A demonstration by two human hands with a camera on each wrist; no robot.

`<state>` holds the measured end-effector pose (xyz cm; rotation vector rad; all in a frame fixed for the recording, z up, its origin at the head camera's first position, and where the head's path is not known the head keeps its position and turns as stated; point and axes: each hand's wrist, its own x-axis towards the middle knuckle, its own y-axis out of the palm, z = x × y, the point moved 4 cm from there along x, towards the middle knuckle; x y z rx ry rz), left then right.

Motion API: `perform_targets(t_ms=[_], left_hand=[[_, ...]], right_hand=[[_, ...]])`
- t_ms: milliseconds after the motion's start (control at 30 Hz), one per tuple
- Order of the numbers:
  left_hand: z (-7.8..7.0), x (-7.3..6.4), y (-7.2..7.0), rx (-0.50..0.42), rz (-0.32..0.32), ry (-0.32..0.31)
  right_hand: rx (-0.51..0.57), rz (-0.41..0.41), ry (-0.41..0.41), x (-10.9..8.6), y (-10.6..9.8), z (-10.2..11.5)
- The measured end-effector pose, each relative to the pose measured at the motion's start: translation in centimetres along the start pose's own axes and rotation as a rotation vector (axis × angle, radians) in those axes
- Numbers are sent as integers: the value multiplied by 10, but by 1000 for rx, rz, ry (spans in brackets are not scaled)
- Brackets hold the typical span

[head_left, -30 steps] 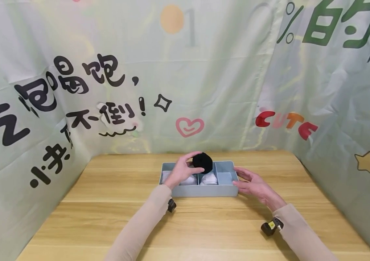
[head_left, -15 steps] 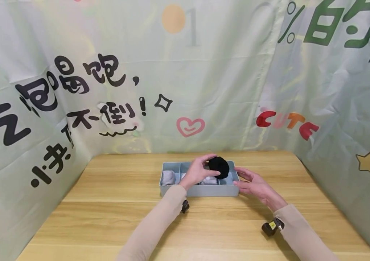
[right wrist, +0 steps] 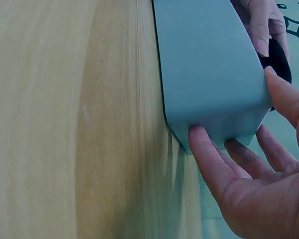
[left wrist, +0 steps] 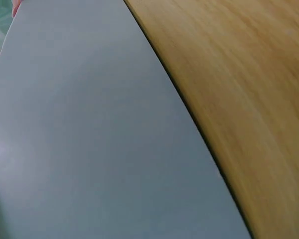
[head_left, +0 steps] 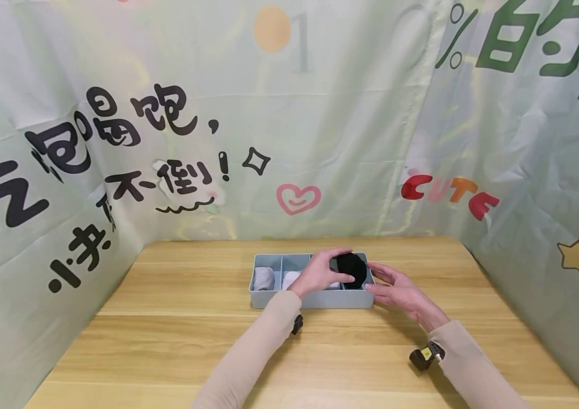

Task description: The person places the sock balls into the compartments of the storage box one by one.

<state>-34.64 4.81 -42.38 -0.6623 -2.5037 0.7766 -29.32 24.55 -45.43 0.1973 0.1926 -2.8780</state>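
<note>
My left hand (head_left: 322,271) grips a black cloth ball (head_left: 353,270) between thumb and fingers, low in the right-hand compartment of a blue-grey divided box (head_left: 315,300). Spread against the box's right end is my right hand (head_left: 399,289); the right wrist view shows several fingertips (right wrist: 197,133) touching that end and the thumb up at the rim. A grey cloth roll (head_left: 264,278) lies in the leftmost compartment. Beside it, a white roll (head_left: 289,279) is partly hidden by my left hand, as is another pale roll (head_left: 334,285) further right. The left wrist view is mostly filled by the box's front wall (left wrist: 104,124).
The box stands toward the back of a wooden table (head_left: 167,341). Printed fabric (head_left: 351,142) walls in the table behind and on both sides. A small black camera (head_left: 420,358) hangs at my right wrist.
My left hand has carried the black cloth ball rightward and then down into the right-hand compartment. The grey roll at left has come into view. My right hand has stayed at the box's end.
</note>
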Motion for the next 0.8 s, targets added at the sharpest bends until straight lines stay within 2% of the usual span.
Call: perform_targets(t_ms=[267, 433, 600, 700, 800], left_hand=[[3, -4, -3, -78, 16, -17], [5, -11, -11, -93, -30, -70], [8, -20, -23, -23, -73, -42], [10, -26, -30, 21, -76, -14], [13, -33, -37, 36, -68, -16]], right_hand=[[-1, 4, 1, 1, 1, 0], [-42, 0, -7, -1, 0, 3], [-84, -23, -16, -5, 0, 4], [-113, -29, -26, -7, 1, 6], [-164, -45, -50, -8, 2, 10]])
